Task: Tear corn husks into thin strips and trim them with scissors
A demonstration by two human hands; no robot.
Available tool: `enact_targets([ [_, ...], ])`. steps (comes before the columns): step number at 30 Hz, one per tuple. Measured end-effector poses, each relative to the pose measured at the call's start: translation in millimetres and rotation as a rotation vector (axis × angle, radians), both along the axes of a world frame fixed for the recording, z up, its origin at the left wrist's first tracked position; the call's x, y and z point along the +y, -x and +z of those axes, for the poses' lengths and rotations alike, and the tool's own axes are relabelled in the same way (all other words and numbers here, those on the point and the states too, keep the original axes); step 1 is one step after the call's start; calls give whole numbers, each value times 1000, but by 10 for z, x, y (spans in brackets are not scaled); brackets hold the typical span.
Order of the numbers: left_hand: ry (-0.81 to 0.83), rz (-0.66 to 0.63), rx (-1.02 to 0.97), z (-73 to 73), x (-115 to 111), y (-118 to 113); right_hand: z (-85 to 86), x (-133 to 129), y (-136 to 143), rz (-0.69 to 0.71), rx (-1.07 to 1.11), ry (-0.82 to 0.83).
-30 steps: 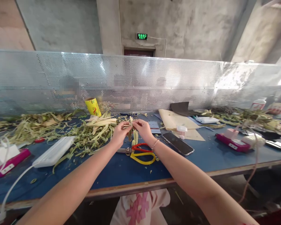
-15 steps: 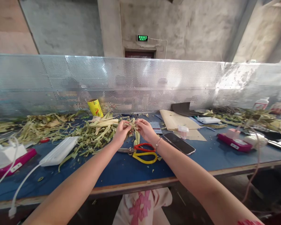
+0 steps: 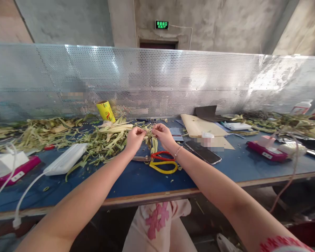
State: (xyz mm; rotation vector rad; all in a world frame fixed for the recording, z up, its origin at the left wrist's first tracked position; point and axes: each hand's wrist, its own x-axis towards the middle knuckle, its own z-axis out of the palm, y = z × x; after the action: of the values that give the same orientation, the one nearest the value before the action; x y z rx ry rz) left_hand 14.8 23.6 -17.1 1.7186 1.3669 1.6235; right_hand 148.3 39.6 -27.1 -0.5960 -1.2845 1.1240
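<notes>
My left hand [image 3: 135,140] and my right hand [image 3: 164,137] meet over the table, thumbs and fingers pinched together. Between them is a small piece of dried, pale green plant [image 3: 148,135]; its finer shape is too small to make out. Below the fingers hangs a dry leaf [image 3: 154,144]. Scissors [image 3: 163,172] with one red and one yellow handle lie just under the hands, blades pointing left. Left of my left hand spreads a heap of dried stems and leaves [image 3: 106,141].
A yellow cardboard tube [image 3: 106,111] leans near the perforated metal screen [image 3: 157,80]. Right of my hands lie a black phone [image 3: 203,152] and brown paper [image 3: 199,125]. A white power bank [image 3: 66,160] and magenta power strips [image 3: 267,150] sit on the blue tabletop [image 3: 157,187].
The whole view has tilted down slightly, so everything sits higher. My hands stay together over the same spot, with the fingers shifted a little on the plant piece.
</notes>
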Motion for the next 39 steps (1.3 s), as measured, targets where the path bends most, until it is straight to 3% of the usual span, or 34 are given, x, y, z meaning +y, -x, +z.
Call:
enact_targets([
  [7,71,-19,19,-6,-8,-40,8,-39,-6,-23,-133,-176],
  [16,-27,-6,126,-30,2,-23,-47,47,-17,-40,-163,-48],
  [24,2,3,140,5,-74,-75,-43,46,-32,-106,-242,-122],
  [28,18,-77,124,19,-75,-77,2,6,-59,-170,-347,-241],
  [32,75,-160,11,23,-69,-97,42,-24,-91,-231,-370,-260],
  [39,214,-320,-251,11,-79,-153,15,39,-103,-195,-342,-283],
])
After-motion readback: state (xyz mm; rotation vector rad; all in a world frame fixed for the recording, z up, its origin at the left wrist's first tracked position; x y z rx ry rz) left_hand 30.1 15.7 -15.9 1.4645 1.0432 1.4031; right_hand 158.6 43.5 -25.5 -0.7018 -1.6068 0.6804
